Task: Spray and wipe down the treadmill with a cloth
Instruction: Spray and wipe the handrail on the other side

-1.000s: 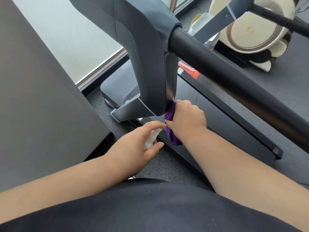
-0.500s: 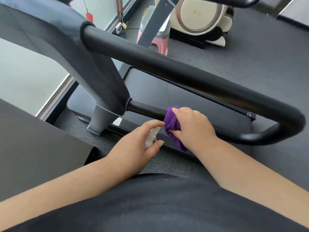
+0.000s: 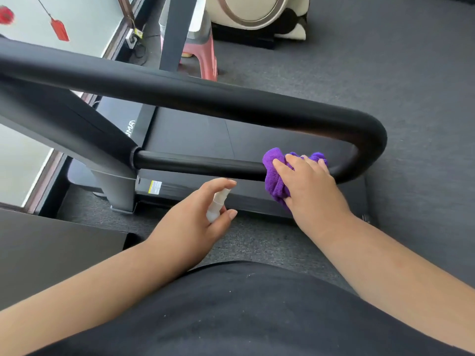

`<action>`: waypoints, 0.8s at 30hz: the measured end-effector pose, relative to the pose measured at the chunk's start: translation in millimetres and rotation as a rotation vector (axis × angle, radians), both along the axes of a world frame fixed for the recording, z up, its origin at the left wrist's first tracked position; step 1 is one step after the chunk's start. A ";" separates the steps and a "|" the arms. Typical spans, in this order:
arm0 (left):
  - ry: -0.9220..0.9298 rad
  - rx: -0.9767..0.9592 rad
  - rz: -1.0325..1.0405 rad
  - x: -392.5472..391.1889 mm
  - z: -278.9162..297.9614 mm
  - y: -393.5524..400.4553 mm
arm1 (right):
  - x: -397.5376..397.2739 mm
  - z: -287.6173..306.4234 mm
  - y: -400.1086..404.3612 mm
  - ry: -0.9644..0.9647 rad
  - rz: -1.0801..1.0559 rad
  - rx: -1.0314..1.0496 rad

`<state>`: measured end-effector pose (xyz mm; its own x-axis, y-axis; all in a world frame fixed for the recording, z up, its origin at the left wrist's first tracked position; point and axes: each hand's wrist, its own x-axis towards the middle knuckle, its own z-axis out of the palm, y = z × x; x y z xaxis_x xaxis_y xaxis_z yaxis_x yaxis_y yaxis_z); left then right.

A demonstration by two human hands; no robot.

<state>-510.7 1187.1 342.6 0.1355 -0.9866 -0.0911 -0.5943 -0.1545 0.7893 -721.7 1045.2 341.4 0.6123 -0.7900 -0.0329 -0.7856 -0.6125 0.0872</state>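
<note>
The right hand has its grip on a bunched purple cloth and presses it against the thin lower bar of the treadmill, close to where that bar bends round into the fat upper rail; the fingers lie over the cloth and the bar together; the left hand has its grip wrapped round a small white spray bottle, with one finger resting on top of it, and holds it just in front of the lower bar, not touching it; no spray can be seen coming out; so the job looks to be in the middle, in the wiping part; I cannot tell from shine or wet marks which bits are already clean; the bend, the fat upper rail, the grey post and the dark belt behind the bars probably still need a wipe, and maybe more spray first.
</note>
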 end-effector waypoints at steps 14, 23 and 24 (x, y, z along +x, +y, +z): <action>-0.082 0.007 0.088 32.1 -1.8 36.4 | 162.3 -26.3 27.9 -0.003 0.207 0.042; -0.048 -0.059 -0.043 24.5 3.2 14.9 | 95.0 -3.1 26.2 0.071 0.143 0.110; -0.045 -0.069 -0.062 22.0 4.9 11.8 | 82.8 7.2 25.8 0.081 0.086 0.139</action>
